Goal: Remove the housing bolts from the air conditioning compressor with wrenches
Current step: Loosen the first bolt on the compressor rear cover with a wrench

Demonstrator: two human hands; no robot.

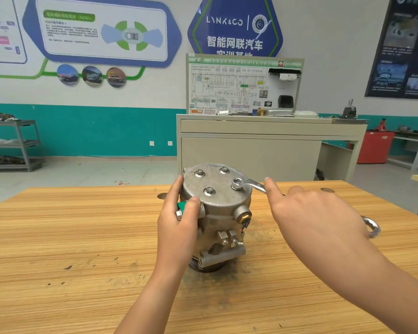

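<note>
The compressor [217,213] stands upright near the middle of the wooden table [58,237], pulley end down and flat end cover facing up. Three housing bolts [209,190] on the cover are exposed; the ring head of the wrench [253,183] sits over the fourth, on the cover's right side. The left hand [176,220] holds the housing from the left, its grip wrapped round the upper body with the thumb pressed against the cover rim beside a green tag [184,206]. The right hand [319,218] lies over the wrench shaft, index finger [272,189] straight along it toward the ring head. The shaft's far ring end [372,227] protrudes beyond the palm. Whether the right grip closes round the shaft cannot be told, as the remaining fingers are hidden.
</note>
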